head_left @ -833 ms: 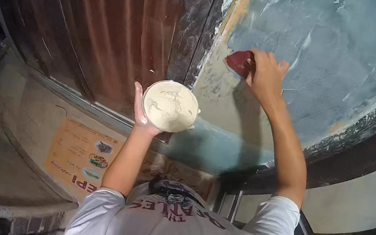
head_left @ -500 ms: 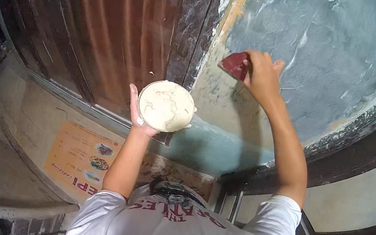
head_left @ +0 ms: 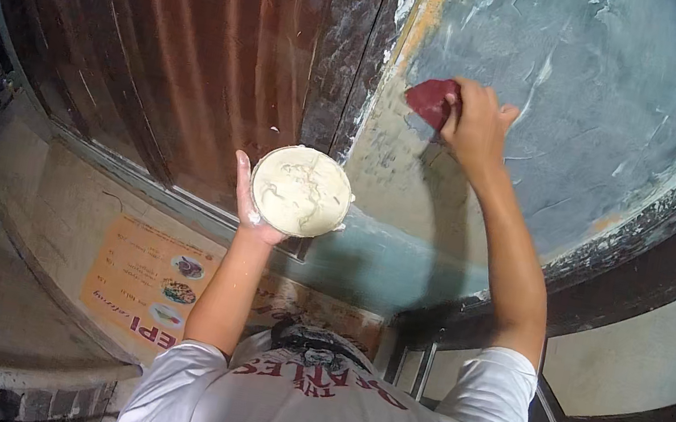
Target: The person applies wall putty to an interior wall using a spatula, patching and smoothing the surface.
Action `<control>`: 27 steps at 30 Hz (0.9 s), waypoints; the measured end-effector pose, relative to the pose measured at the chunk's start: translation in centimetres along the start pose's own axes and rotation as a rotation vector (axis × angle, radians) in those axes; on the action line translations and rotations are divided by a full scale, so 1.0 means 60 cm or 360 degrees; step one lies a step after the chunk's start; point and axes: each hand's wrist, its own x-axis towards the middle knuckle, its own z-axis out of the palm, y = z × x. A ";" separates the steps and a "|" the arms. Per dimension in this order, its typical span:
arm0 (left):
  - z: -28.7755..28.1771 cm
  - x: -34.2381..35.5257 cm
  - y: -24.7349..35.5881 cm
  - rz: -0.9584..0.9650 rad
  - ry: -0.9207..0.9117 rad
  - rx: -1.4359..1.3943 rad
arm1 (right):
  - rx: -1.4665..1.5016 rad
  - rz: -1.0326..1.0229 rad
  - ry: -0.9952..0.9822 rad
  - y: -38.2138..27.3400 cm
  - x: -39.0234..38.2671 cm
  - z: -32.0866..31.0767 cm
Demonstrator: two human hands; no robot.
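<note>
My left hand point(head_left: 256, 215) is wrapped round a round tub point(head_left: 301, 191) of creamy white paste, with white smears on my thumb. In my right hand point(head_left: 476, 122) I grip a dark red flat scraper point(head_left: 430, 99) against the patchy wall point(head_left: 551, 131), which is blue-grey with beige, white and orange areas. Its edge lies on the beige strip beside the blue-grey coat. The tub is lower and left of the scraper, in front of a brown wooden panel point(head_left: 196, 41).
Dark frames with pale panels point(head_left: 622, 342) curve along the right. Low on the left are an orange printed sheet with food pictures point(head_left: 138, 266), a pale wall point(head_left: 4, 261) and grey blocks point(head_left: 33, 401). My white-sleeved arms and shirt fill the bottom middle.
My right hand and the scraper dipped slightly, then rose a little up the wall. My left hand and the tub have shifted slightly left since the earliest frame.
</note>
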 end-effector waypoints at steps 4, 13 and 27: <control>0.001 -0.011 0.001 -0.0117 -0.0344 0.0060 | 0.0200 0.0264 0.0330 0.024 0.021 -0.024; 0.008 -0.012 -0.007 -0.0105 -0.0306 0.0132 | 0.0071 0.0097 0.0147 0.017 -0.027 -0.003; 0.011 -0.012 -0.024 -0.0134 -0.0490 0.0094 | 0.0141 0.0156 0.0300 0.028 0.004 -0.018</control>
